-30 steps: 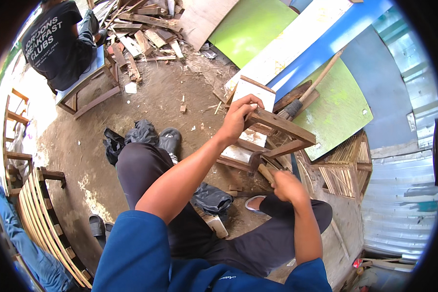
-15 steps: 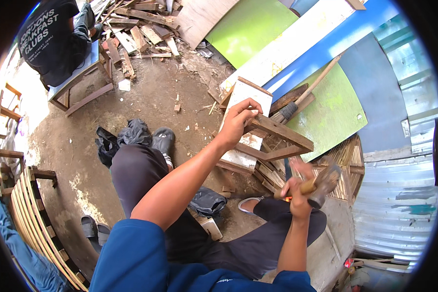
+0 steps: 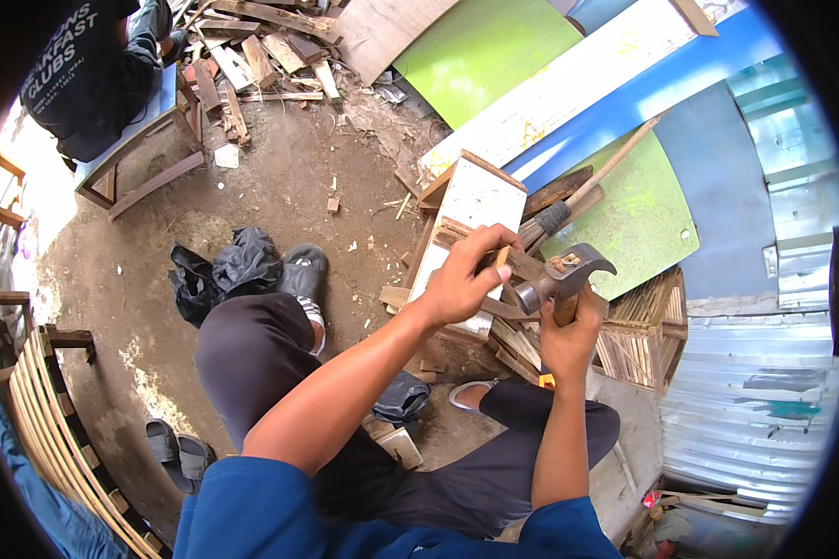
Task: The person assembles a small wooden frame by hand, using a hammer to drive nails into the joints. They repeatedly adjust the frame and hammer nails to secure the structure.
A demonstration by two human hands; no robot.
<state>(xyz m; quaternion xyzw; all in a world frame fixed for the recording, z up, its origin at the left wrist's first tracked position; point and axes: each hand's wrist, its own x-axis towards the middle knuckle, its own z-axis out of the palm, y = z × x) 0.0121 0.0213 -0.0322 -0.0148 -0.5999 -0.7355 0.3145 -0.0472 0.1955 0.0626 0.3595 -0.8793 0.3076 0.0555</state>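
Note:
My left hand (image 3: 466,282) is closed round a bar of a small brown wooden frame (image 3: 453,231), thumb on the near side. The frame is tilted above a low wooden bench with a white top (image 3: 480,197). In my right hand (image 3: 571,337) is a claw hammer (image 3: 576,268), gripped by its wooden handle. Its metal head lies over the frame's right part, close to my left fingertips, with the claw curving right. Part of the frame is hidden behind the hammer and my hands. Whether the head touches the wood I cannot tell.
Slatted wooden crates (image 3: 639,340) stand right of the bench, beside green (image 3: 639,200) and blue boards. Scrap wood (image 3: 261,61) is heaped at the far left, near a seated person (image 3: 84,84) on a bench. A black bag (image 3: 247,261) and sandals (image 3: 182,454) lie on the ground.
My right hand has raised the hammer up from low on the right, over the frame. The frame has turned in my left hand, which has shifted slightly nearer and to the right.

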